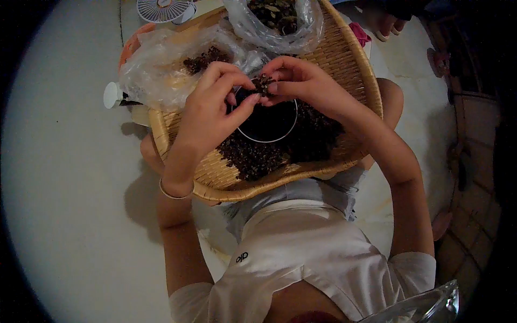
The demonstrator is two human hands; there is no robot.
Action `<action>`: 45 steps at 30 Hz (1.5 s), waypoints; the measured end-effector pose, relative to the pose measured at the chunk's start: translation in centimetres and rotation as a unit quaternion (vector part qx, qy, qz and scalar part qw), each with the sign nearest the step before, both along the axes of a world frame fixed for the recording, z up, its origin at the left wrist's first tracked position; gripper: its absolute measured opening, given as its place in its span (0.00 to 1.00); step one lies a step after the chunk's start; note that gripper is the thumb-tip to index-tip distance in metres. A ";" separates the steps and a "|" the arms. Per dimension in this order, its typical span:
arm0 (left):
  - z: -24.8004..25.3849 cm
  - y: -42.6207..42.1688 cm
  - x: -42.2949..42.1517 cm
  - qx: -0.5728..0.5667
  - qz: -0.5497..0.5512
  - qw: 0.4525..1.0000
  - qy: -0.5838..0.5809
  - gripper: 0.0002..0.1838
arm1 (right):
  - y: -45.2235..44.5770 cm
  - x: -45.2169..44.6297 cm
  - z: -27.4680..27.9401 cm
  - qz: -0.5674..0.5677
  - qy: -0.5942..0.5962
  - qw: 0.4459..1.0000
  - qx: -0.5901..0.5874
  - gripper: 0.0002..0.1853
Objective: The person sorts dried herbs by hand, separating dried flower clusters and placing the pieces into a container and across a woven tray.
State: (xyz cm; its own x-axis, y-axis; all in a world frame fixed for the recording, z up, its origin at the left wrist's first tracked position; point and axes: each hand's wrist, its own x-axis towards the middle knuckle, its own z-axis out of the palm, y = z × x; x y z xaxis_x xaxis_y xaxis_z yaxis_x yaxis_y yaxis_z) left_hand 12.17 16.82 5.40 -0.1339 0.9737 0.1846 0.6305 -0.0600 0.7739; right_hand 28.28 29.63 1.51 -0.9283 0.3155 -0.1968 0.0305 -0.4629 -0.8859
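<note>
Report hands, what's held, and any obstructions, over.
Left hand and right hand pinching dark clump. White-rimmed container just below, in woven basket. Crumpled plastic bag near left hand; nothing visible blocking the grip.

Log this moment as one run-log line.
left hand: pinching dark clump | right hand: pinching same clump | below: white-rimmed round container | underneath: woven tray

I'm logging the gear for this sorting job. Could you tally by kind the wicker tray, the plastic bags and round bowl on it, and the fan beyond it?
Wicker tray: 1
Plastic bags: 2
Round bowl: 1
Fan: 1
Total: 5
</note>
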 end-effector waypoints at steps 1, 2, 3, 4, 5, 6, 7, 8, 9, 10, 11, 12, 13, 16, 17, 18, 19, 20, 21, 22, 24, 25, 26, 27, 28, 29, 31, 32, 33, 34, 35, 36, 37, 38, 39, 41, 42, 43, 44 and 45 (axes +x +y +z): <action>0.0 0.0 0.0 0.002 0.002 1.000 0.010 0.08 | 0.0 0.0 -0.1 0.000 0.003 1.000 -0.001 0.14; -0.1 0.1 0.0 0.002 0.002 1.000 0.010 0.08 | 0.0 0.0 -0.2 0.000 0.006 1.000 -0.002 0.14; -0.1 0.1 0.0 -0.001 0.004 1.000 0.020 0.08 | 0.0 -0.1 -0.3 0.000 0.006 1.000 -0.002 0.14; -0.1 0.1 0.1 -0.003 0.006 1.000 0.030 0.08 | 0.0 -0.1 -0.3 0.000 0.008 1.000 0.001 0.13; -0.1 0.1 0.1 -0.003 0.006 1.000 0.030 0.08 | 0.0 -0.1 -0.3 0.000 0.009 1.000 0.004 0.13; -0.1 0.1 0.1 -0.004 0.009 0.999 0.037 0.08 | -0.1 -0.1 -0.3 0.000 0.009 1.000 0.004 0.13; -0.1 0.1 0.2 -0.005 0.013 0.999 0.043 0.08 | -0.2 -0.1 -0.3 -0.012 0.014 1.000 0.017 0.13; -0.1 0.1 0.2 -0.005 0.013 0.999 0.044 0.08 | -0.2 -0.1 -0.3 -0.023 0.020 0.999 0.030 0.13; -0.1 0.1 0.3 -0.005 0.016 0.999 0.041 0.07 | -0.2 -0.1 -0.4 -0.023 0.020 0.999 0.030 0.13; -0.1 0.1 0.3 -0.005 0.019 0.999 0.039 0.07 | -0.2 -0.1 -0.4 -0.021 0.021 0.999 0.035 0.13; -0.1 0.1 0.3 -0.005 0.019 0.999 0.039 0.07 | -0.1 -0.1 -0.5 -0.019 0.022 0.999 0.040 0.13; 0.0 0.1 0.2 -0.008 0.017 0.999 0.039 0.07 | -0.1 -0.1 -0.6 -0.019 0.022 0.999 0.041 0.13; 0.1 0.1 0.2 -0.011 0.015 0.999 0.038 0.06 | -0.1 -0.1 -0.7 -0.020 0.025 0.999 0.040 0.13; 0.2 0.1 0.0 -0.025 0.006 0.999 0.020 0.06 | -0.1 -0.2 -0.7 -0.023 0.028 0.999 0.032 0.13; 0.1 0.1 0.0 -0.025 0.006 0.999 0.020 0.06 | -0.1 -0.2 -0.7 -0.025 0.027 0.999 0.024 0.13; 0.1 0.1 0.0 -0.020 0.008 1.000 0.008 0.05 | -0.1 -0.2 -0.7 -0.025 0.027 0.999 0.024 0.13; 0.1 0.0 0.0 -0.016 0.010 1.000 -0.004 0.05 | -0.1 -0.2 -0.7 -0.025 0.029 0.999 0.027 0.13; 0.0 0.0 0.0 -0.015 0.010 1.000 -0.004 0.05 | 0.0 -0.2 -0.7 -0.024 0.031 0.999 0.030 0.13; -0.1 0.0 -0.1 -0.007 0.013 1.000 -0.004 0.05 | 0.0 -0.2 -0.8 -0.025 0.031 0.999 0.030 0.13; -0.1 0.0 -0.1 0.001 0.017 1.000 -0.004 0.05 | -0.1 -0.2 -0.9 -0.026 0.033 0.998 0.038 0.13; 0.0 0.1 -0.2 0.006 0.014 1.000 0.003 0.05 | -0.1 -0.2 -0.9 -0.028 0.035 0.998 0.045 0.12; 0.1 0.1 -0.2 0.011 0.012 1.000 0.010 0.05 | -0.1 -0.2 -0.8 -0.019 0.034 0.996 0.078 0.13; 0.2 0.1 -0.1 0.011 0.012 1.000 0.010 0.05 | -0.2 -0.1 -0.8 -0.009 0.032 0.993 0.112 0.13; 0.2 0.2 0.1 0.010 0.011 1.000 0.017 0.05 | -0.3 -0.1 -0.7 -0.009 0.032 0.993 0.111 0.13; 0.3 0.2 0.2 0.009 0.009 1.000 0.024 0.06 | -0.4 -0.1 -0.7 -0.013 0.030 0.992 0.125 0.13; 0.2 0.1 0.3 0.008 0.009 1.000 0.024 0.06 | -0.5 -0.1 -0.7 -0.017 0.028 0.990 0.139 0.13; 0.1 0.1 0.3 -0.010 0.007 0.999 0.045 0.06 | -0.4 0.0 -0.9 -0.015 0.018 0.985 0.169 0.13; 0.1 0.1 0.3 -0.010 0.007 0.999 0.045 0.06 | -0.4 0.0 -0.9 -0.013 0.007 0.980 0.199 0.13; 0.0 0.1 0.2 -0.013 0.003 0.999 0.049 0.06 | -0.4 -0.1 -0.9 -0.013 0.007 0.980 0.199 0.13; 0.0 0.1 0.2 -0.017 -0.001 0.998 0.053 0.06 | -0.4 0.0 -0.9 -0.010 0.005 0.978 0.209 0.13; -0.2 0.1 0.1 -0.017 -0.001 0.998 0.053 0.06 | -0.3 0.0 -0.9 -0.008 0.002 0.976 0.218 0.13; -0.5 0.1 0.0 -0.002 -0.008 0.998 0.070 0.06 | -0.3 0.0 -0.9 -0.008 0.002 0.976 0.217 0.13; -0.7 0.1 0.0 0.013 -0.015 0.996 0.088 0.06 | -0.4 0.0 -0.8 -0.009 -0.001 0.977 0.213 0.13; -0.7 0.1 0.0 0.012 -0.015 0.996 0.087 0.06 | -0.4 0.1 -0.8 -0.009 -0.005 0.978 0.209 0.13; -0.6 0.1 0.0 0.012 -0.020 0.995 0.096 0.06 | -0.4 0.1 -0.8 -0.009 -0.005 0.978 0.209 0.13; -0.6 0.1 0.0 0.012 -0.024 0.994 0.105 0.06 | -0.4 0.1 -1.0 -0.007 -0.004 0.982 0.189 0.14; -0.5 0.1 0.1 0.013 -0.026 0.994 0.108 0.06 | -0.4 0.1 -1.0 -0.007 -0.004 0.982 0.189 0.14; -0.5 0.1 0.1 0.014 -0.027 0.993 0.111 0.06 | -0.4 0.1 -1.0 -0.003 -0.005 0.981 0.193 0.14; -0.5 0.1 0.1 0.014 -0.027 0.993 0.111 0.06 | -0.4 0.1 -1.0 0.001 -0.005 0.980 0.197 0.14; -0.5 0.1 0.0 0.010 -0.032 0.994 0.107 0.06 | -0.4 0.1 -1.0 0.002 -0.005 0.980 0.197 0.14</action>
